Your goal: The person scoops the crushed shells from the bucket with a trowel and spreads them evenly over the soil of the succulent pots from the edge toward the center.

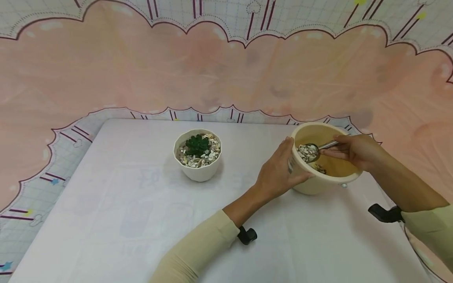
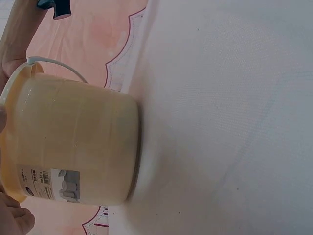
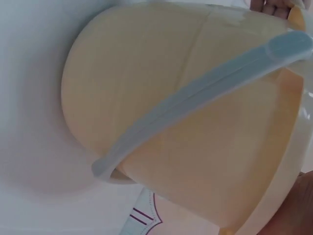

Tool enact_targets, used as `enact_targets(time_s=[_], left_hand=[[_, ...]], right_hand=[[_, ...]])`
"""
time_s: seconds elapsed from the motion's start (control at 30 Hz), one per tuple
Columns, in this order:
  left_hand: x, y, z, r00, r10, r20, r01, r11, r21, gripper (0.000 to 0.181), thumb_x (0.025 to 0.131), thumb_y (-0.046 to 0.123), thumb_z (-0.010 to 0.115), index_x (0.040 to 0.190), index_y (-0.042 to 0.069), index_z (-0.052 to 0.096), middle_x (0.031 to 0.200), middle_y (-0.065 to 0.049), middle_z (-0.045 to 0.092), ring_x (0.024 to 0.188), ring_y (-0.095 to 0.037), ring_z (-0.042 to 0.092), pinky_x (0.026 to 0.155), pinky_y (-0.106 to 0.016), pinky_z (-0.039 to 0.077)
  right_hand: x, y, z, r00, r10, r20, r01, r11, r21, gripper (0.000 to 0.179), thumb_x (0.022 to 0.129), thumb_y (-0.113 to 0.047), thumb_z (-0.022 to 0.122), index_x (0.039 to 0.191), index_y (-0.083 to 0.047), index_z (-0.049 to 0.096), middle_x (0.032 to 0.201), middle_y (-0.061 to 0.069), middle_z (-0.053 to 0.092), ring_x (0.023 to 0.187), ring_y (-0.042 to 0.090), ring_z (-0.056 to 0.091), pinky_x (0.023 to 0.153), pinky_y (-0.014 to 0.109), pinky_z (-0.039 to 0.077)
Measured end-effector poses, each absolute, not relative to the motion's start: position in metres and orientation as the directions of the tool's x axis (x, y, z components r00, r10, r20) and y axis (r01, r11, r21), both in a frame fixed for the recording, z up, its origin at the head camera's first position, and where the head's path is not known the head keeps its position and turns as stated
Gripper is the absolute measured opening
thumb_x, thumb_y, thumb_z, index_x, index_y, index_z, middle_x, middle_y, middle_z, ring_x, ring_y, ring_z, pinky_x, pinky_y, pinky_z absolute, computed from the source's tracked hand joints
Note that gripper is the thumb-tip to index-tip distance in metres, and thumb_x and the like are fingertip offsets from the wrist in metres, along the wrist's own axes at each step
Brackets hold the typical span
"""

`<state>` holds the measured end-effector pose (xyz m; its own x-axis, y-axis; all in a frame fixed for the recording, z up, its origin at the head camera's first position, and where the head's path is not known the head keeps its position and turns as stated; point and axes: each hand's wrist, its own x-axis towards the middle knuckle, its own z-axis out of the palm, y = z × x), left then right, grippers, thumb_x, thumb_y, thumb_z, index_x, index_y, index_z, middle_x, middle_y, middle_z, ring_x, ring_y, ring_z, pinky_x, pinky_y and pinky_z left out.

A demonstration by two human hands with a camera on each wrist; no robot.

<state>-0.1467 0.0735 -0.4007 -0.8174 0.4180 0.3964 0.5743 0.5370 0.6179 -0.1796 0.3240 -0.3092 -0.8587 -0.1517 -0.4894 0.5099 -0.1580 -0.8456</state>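
A cream plastic bucket (image 1: 308,185) stands at the right of the white table, leaning a little. My left hand (image 1: 277,173) grips its rim on the left side, with the thumb along the front. Over the bucket's mouth, my right hand (image 1: 361,151) holds the handle of a metal spoon (image 1: 330,144). Small pale stones (image 1: 307,152) are heaped in the spoon's bowl, and a few more lie inside the bucket below. The left wrist view shows the bucket's printed label (image 2: 49,183); the right wrist view shows its grey carrying handle (image 3: 195,103) hanging down.
A white faceted pot (image 1: 199,173) with a green succulent (image 1: 197,145) and pale stones stands left of the bucket on the white table (image 1: 124,220). Behind the table hangs a peach-coloured patterned cloth (image 1: 177,70). The bucket is near the table's right and back edges.
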Motion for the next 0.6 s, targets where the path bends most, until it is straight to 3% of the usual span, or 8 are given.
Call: enact_targets(time_s=[0.6], left_hand=[[-0.144,0.072,-0.397,-0.829,0.423,0.365,0.554,0.533,0.64,0.111,0.088,0.052,0.084,0.166,0.003,0.023,0.169,-0.014,0.03,0.156,-0.023,0.027,0.118,-0.034,0.034]], right_hand=[[-0.171,0.347,-0.305,-0.861,-0.225,-0.456,0.505,-0.487,-0.713,0.037,0.113,-0.005,0.04,0.103,0.007,0.074,0.101,0.029,0.073,0.091,0.042,0.076,0.088,0.04,0.059]])
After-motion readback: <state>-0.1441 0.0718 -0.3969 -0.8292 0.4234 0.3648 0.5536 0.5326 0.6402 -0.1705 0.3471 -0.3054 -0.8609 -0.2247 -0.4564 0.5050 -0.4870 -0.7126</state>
